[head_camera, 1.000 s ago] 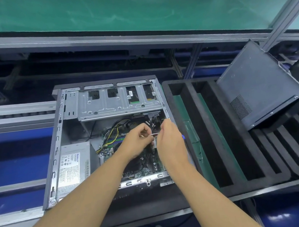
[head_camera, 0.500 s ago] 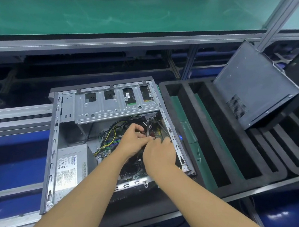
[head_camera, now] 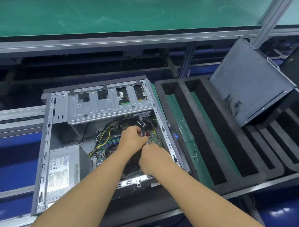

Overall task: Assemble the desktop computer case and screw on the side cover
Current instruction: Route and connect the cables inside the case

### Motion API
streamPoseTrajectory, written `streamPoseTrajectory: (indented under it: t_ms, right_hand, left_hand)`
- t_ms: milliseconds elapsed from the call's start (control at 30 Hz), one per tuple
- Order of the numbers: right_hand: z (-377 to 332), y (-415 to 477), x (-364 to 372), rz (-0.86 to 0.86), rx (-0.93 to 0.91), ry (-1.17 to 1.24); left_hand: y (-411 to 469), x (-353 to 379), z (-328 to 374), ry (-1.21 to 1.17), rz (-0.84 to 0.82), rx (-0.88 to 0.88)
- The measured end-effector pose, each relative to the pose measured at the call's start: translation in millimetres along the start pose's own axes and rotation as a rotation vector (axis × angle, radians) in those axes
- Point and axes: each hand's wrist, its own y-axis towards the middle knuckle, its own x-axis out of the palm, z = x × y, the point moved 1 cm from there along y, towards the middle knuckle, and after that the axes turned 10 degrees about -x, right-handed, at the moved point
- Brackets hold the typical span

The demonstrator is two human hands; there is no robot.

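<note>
Open case (head_camera: pixel 45 156), on its side, shows bare metal, boards and wiring around both hands. Cover (head_camera: pixel 249 86) leans well right of them. Left hand (head_camera: pixel 131 140) pinches black cables (head_camera: pixel 142 125); right hand (head_camera: pixel 155 159) curls below it, its grip hidden.

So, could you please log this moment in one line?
case: open | left hand: grips black cables | right hand: at board, grasp hidden | side cover: off, propped right
</note>
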Motion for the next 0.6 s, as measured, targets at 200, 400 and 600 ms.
streamPoseTrajectory:
  t_ms: [200, 400, 600]
  right_hand:
    - [0.1, 0.0, -9.4, 0.328, -0.124, 0.103]
    - [-0.8, 4.3, -25.5, 0.380, -0.124, 0.172]
    - [-27.3, 6.3, -41.5, 0.245, -0.369, 0.425]
  left_hand:
    - [-6.2, -22.3, -8.4, -0.288, 0.137, 0.033]
    - [-25.2, -43.8, -25.8, -0.480, 0.240, -0.109]
    - [-56.4, -63.2, -51.6, -0.625, 0.345, -0.160]
